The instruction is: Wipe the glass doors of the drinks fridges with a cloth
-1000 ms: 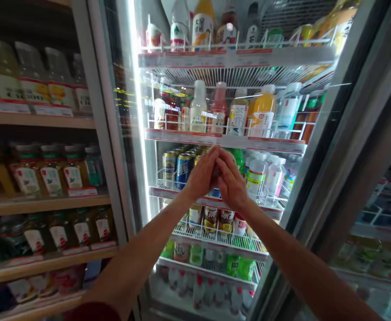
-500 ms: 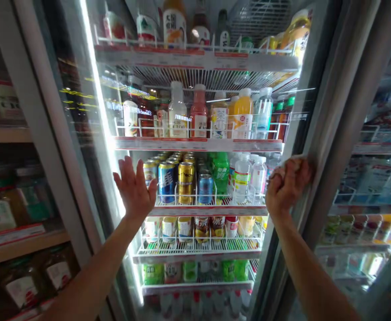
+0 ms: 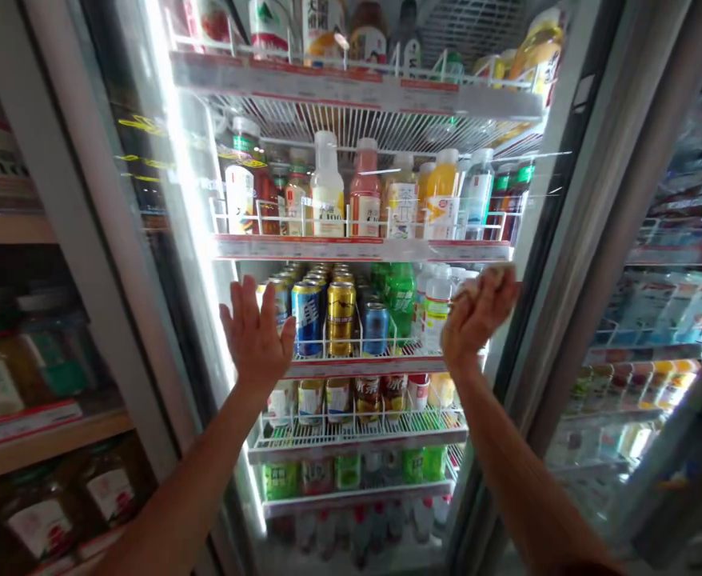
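My left hand [image 3: 258,336] is open, fingers spread and pointing up, in front of the left end of the cooler's can shelf [image 3: 351,367]. Just right of it stand a blue can [image 3: 307,316], a gold can [image 3: 341,314] and a shorter blue can [image 3: 376,326]. My right hand [image 3: 480,308] is raised with its fingers curled in, back towards me, in front of the clear bottles [image 3: 438,300] and close to the open door's edge [image 3: 522,320]. Its palm is hidden. A green bottle [image 3: 400,298] stands between the cans and the clear bottles.
The cooler has several wire shelves: tall bottles [image 3: 366,192] above, small cans and cartons [image 3: 356,396] below. The glass door [image 3: 572,240] stands open at the right. Wooden shelves of bottled drinks [image 3: 39,416] fill the left; another cooler [image 3: 656,336] is at the right.
A second ago both hands were together at the can shelf. They parted: the left opened to the left, the right went to the door edge and has now come back a little leftward.
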Available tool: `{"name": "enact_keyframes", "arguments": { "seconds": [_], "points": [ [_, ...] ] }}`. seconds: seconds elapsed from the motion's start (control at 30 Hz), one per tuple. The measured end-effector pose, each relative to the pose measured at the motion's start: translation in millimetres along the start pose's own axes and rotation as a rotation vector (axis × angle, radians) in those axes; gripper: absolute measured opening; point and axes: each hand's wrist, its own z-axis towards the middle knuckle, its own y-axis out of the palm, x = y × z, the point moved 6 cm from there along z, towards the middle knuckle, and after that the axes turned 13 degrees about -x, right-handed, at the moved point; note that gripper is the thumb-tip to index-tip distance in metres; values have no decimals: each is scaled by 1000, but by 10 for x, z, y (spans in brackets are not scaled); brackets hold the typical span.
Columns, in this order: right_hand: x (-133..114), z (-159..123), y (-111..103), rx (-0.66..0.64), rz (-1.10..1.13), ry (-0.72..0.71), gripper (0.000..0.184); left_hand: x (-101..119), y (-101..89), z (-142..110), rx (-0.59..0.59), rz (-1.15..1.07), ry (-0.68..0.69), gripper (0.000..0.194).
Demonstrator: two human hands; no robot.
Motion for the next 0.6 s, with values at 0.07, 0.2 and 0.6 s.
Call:
{"name": "enact_keyframes", "arguments": {
  "seconds": [0.07,0.2,0.6],
  "points": [
    [-471,-137,172,-228,36,-184,58,-10,-9,-4,1,-5,9,64],
    [-761,-393,268,-464,49,-510,59,-43,-46,-17,7,-22,42,64],
    [-729,-275,298,-497,32,-512,60,-83,-67,-37,27,2,74,65]
  ]
}}
